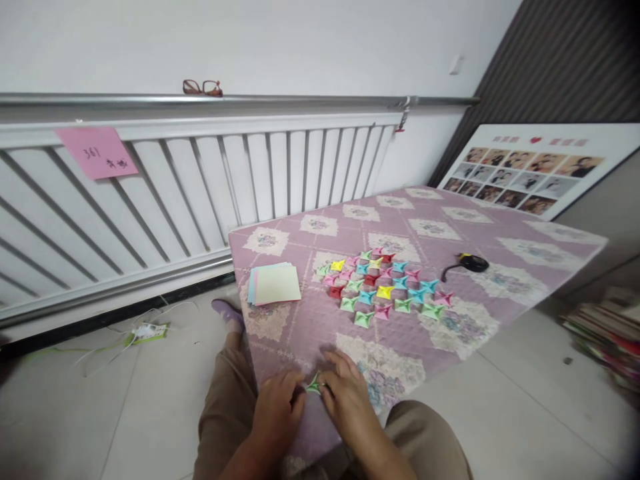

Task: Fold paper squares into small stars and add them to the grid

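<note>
A small green folded paper star (314,385) sits between my hands near the table's front edge. My left hand (280,407) pinches its left side with thumb and curled fingers. From the right, the thumb and forefinger of my right hand (347,393) close on the same piece, while the other fingers arch above the cloth. Farther out, several folded paper stars (384,292) in yellow, red, pink, blue and green stand in slanting rows. To their left lies a stack of square paper sheets (277,284), a cream one uppermost.
A purple patterned cloth (295,333) covers the table. A black object with a cord or strap (473,263) lies right of the rows. Beyond is a white radiator (260,173) with eyeglasses (203,88) on its pipe. A photo board (530,167) leans at the far right.
</note>
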Tool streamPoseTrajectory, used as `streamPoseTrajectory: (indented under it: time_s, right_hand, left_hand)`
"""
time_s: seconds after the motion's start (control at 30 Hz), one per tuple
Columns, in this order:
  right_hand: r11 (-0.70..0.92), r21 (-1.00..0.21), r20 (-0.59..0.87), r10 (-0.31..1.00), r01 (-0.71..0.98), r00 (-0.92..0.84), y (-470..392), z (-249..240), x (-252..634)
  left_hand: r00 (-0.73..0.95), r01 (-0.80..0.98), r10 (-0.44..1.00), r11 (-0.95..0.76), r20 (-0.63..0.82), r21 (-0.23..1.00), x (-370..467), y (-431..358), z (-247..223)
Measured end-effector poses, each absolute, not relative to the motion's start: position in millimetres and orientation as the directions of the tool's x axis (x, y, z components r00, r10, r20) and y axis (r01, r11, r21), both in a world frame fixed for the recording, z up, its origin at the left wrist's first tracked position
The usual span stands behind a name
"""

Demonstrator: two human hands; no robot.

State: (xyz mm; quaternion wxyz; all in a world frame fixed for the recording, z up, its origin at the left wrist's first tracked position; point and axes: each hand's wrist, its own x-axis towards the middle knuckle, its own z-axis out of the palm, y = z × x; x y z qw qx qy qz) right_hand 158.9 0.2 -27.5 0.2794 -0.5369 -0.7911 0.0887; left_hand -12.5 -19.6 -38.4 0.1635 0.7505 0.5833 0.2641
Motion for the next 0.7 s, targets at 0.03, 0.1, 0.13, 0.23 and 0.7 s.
streamPoseTrajectory:
  time_s: [0.03, 0.1, 0.13, 0.23, 0.7]
  right_hand:
    - [0.423, -0.437, 0.368, 0.889, 0.794, -0.271, 2.0, -25.1, 166.0]
    - [0.439, -0.433, 0.392, 0.878, 0.788, -0.274, 7.0, -20.2, 184.6]
    - [0.434, -0.433, 0.390, 0.880, 0.790, -0.270, 10.1, -18.2, 195.6]
    - [0.391, -0.416, 0.361, 0.899, 0.821, -0.246, 22.5, -15.8, 233.2]
    - [0.247, -0.228, 0.285, 0.942, 0.942, -0.178, 110.2, -5.0, 379.4]
  left_hand:
    - [0.189, 0.789, 0.959, -0.278, 0.213, 0.548, -12.9, -20.2, -40.6]
    - [0.212, 0.786, 0.950, -0.304, 0.228, 0.538, -13.5, -20.9, -44.4]
    - [0.218, 0.786, 0.946, -0.315, 0.239, 0.531, -13.7, -21.0, -45.8]
    - [0.236, 0.787, 0.929, -0.354, 0.284, 0.506, -14.1, -20.9, -47.8]
    - [0.368, 0.784, 0.842, -0.509, 0.395, 0.355, -21.7, -13.5, -65.8]
